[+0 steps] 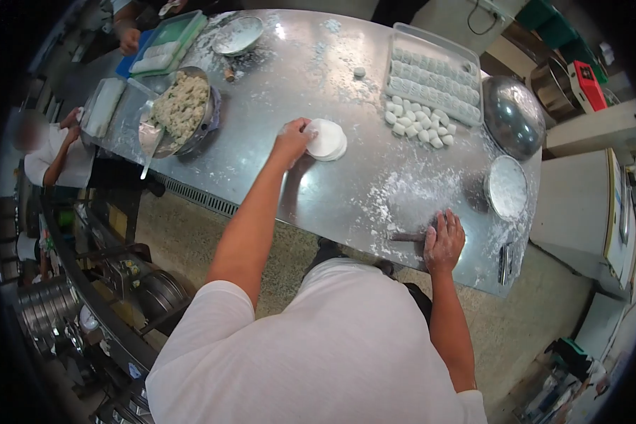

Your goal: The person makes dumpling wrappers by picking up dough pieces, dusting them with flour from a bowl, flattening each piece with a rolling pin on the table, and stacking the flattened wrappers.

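Note:
My left hand [292,141] is at the left edge of a stack of round white dough wrappers [326,140], thumb and fingers pinched at the rim of the stack. My right hand [444,242] lies with its fingers stretched over the right end of a dark rolling pin [407,237] near the table's front edge. White flour [410,194] is scattered on the metal around the pin. Small white dough pieces [418,124] sit in a group farther back on the right.
A clear tray [437,79] holds rows of dumplings. Beside it are a metal dome [514,116] and a flour bowl [507,188]. At left stand a bowl of filling [181,106], a green tray [168,44] and another flour bowl [237,35]. Co-workers [58,152] are at the left.

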Motion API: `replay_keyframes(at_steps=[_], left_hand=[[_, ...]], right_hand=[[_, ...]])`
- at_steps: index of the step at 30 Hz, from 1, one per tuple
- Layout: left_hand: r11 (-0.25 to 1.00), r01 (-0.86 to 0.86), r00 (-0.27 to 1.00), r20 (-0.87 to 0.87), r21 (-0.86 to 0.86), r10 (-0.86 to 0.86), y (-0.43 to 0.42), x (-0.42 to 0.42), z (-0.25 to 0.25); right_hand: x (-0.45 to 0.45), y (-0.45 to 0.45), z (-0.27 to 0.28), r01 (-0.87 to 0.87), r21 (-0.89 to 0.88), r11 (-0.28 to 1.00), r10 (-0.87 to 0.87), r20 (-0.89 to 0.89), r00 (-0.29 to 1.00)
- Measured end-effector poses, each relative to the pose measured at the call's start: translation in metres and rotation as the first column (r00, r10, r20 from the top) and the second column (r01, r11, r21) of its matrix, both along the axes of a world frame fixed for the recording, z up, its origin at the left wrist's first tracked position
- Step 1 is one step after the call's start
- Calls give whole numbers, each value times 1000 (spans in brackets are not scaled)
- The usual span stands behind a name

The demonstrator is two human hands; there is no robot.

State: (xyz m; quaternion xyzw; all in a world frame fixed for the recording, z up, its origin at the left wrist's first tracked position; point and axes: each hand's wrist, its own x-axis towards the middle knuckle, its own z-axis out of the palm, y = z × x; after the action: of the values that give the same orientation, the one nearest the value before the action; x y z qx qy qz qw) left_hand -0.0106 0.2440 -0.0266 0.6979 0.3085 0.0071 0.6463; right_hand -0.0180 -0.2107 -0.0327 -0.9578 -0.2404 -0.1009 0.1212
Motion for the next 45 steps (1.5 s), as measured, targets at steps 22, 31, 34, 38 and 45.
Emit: replay_keyframes(at_steps=[22,31,34,38,45], left_hand=[[489,374,925,-277,788,-262,-15,17,15],[540,551,829,-488,635,-272,-11,36,19],[499,545,838,-439,674,-323,-6,34,16],[678,502,852,-440,537,-282,-12,29,32],[664,308,937,-98,682,-334,-28,-20,11]], right_hand=[[-1,-1,-4,-5,35,999,5,-2,1000],[-2,-2,-4,-1,25,1000,1,-3,1000],[-2,-3,-6,-11,25,1000,11,10,1000],[-2,-2,-7,-18,6,1000,17,28,999],[-1,-3,-9,-23,-7,1000,23,38,999]])
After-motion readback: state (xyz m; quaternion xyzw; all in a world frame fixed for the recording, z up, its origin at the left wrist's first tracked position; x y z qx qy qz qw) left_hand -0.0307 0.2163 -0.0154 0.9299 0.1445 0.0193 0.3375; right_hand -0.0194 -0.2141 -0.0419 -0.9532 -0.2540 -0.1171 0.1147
